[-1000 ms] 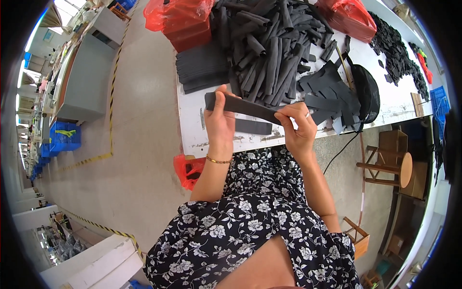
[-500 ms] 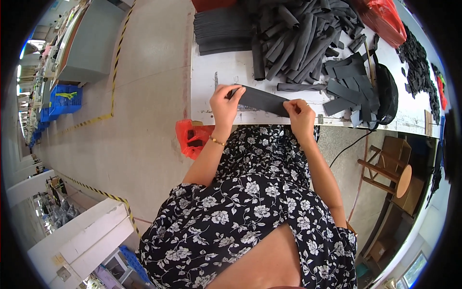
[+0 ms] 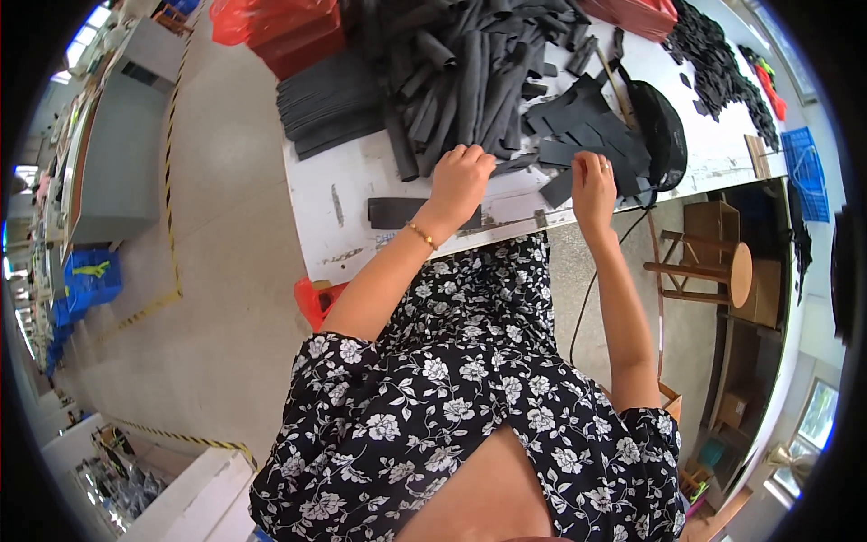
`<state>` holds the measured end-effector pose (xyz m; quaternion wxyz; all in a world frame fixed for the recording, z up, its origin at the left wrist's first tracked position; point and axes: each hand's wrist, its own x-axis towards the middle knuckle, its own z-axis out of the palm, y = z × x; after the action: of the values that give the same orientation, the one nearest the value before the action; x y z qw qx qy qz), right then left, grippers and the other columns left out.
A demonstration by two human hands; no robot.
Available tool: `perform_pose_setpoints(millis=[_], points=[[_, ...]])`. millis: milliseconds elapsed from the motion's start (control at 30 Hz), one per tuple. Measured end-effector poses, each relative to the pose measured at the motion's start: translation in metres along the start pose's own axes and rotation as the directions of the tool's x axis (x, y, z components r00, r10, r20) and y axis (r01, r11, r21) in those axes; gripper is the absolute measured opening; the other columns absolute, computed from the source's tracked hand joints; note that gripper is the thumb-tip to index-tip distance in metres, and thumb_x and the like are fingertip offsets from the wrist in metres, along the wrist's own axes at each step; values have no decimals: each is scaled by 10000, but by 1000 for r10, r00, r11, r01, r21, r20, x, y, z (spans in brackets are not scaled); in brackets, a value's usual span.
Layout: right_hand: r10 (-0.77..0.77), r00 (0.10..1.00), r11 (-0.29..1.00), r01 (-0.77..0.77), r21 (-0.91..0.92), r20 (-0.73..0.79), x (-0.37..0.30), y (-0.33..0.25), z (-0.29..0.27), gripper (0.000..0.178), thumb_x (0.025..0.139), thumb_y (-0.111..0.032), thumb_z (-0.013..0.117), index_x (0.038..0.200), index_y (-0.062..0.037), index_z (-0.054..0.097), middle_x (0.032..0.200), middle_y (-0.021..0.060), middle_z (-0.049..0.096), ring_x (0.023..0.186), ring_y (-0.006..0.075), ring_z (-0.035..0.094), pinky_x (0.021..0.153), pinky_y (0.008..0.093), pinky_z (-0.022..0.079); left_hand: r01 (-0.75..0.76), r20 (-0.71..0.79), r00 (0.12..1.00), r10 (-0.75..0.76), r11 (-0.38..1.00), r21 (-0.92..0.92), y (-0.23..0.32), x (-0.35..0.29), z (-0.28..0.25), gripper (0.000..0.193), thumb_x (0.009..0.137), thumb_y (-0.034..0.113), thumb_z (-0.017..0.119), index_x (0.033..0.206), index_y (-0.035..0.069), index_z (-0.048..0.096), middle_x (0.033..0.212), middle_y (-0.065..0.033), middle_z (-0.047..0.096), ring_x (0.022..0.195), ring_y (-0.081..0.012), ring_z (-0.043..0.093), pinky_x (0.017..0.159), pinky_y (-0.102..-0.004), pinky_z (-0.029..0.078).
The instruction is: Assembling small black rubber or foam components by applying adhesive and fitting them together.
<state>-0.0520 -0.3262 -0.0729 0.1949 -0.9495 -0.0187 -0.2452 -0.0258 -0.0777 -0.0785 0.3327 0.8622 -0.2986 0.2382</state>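
Note:
A dark grey fabric-like strip (image 3: 390,213) lies flat on the white table, partly covered by my left wrist. My left hand (image 3: 461,188) is at the near edge of a pile of rolled dark strips (image 3: 474,77), its fingers curled together and their tips hidden. Farther right, my right hand (image 3: 593,194) pinches at the edge of a flat dark piece (image 3: 558,154), among several loose flat pieces (image 3: 601,122) that overlap one another.
A neat stack of dark strips (image 3: 330,107) stands left of the pile, by a red plastic bag (image 3: 293,36). A black rounded object (image 3: 664,135) with a cord is at the right. Small dark scraps (image 3: 722,68) are heaped beyond it. A wooden stool (image 3: 739,275) stands below the table.
The strip stretched between both hands now lies on the table. My left hand has moved right to the pile, and my right hand to the flat pieces. The view has shifted right.

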Motion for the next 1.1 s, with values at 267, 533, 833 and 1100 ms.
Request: perform_pose_setpoints(millis=[267,533,833,1100], points=[[-411,777,660,614,-433,477,9,53,21,273,838,-128,595,1080,-8,629,1047,107,629,959,231,585,799,348,480,28,172,984,-46,994,110,14,13,-2,36,792,65,620,758,72,627,820,-70,624,793,-235,628,710,-369,492],[-400,911,899,411,-152,103,30,42,-10,161,808,-68,593,956,-111,638,903,66,631,870,256,608,754,363,488,531,344,719,-604,157,-833,35,12,-72,292,990,121,527,1215,-28,417,910,-175,693,722,-211,698,589,-261,550],[-605,785,739,615,275,-129,20,-133,-38,350,810,-82,712,1149,-52,633,1129,119,631,980,266,619,835,374,511,333,454,599,-659,-311,-890,33,6,-62,414,887,-45,606,1293,-5,534,1006,-92,684,841,-151,673,700,-260,539],[-259,948,702,54,710,184,19,-134,-43,216,785,-41,747,961,-46,622,1088,126,613,1003,297,593,872,358,477,223,417,570,-708,-354,-908,11,-6,-73,159,936,133,638,1073,55,624,941,-75,691,827,-179,683,692,-298,563]])
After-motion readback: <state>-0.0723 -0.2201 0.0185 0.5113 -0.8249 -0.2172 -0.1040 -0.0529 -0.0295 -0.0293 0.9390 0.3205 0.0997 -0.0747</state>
